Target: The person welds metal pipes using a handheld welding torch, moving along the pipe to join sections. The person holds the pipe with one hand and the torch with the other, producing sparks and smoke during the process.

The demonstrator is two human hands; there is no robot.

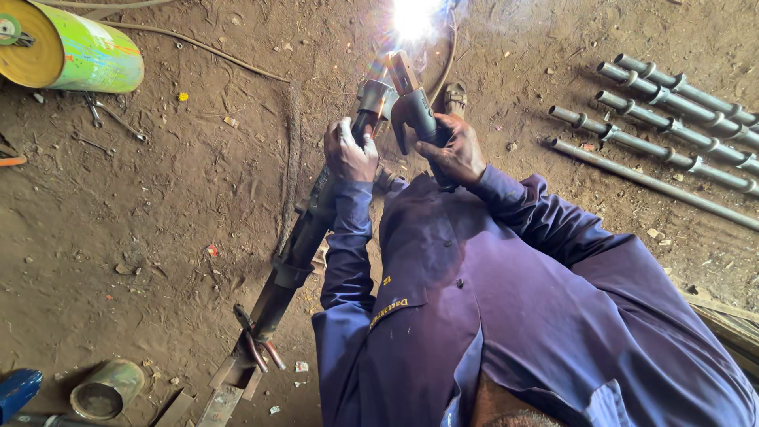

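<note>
Pipe (304,237) gripped by left hand (350,152), right hand (451,150) welding.

A: Long dark metal pipe (304,237), matt, sooty. Grey metal tubes (672,119) by the floor's right edge?
B: Smooth, dull sheen. Brown dirt floor (158,221) rough, dusty. Purple cloth coverall (506,316), matt.

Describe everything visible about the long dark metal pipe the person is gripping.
The long dark metal pipe is a rusty, grimy tube made of stepped sections with collars, lying slanted over the brown dirt floor. Its lower end meets flat metal strips by red-handled pliers; its upper end carries a grey fitting close to a bright welding glare. The left hand grips it near the top; the right hand holds a welding electrode holder beside it.
</note>
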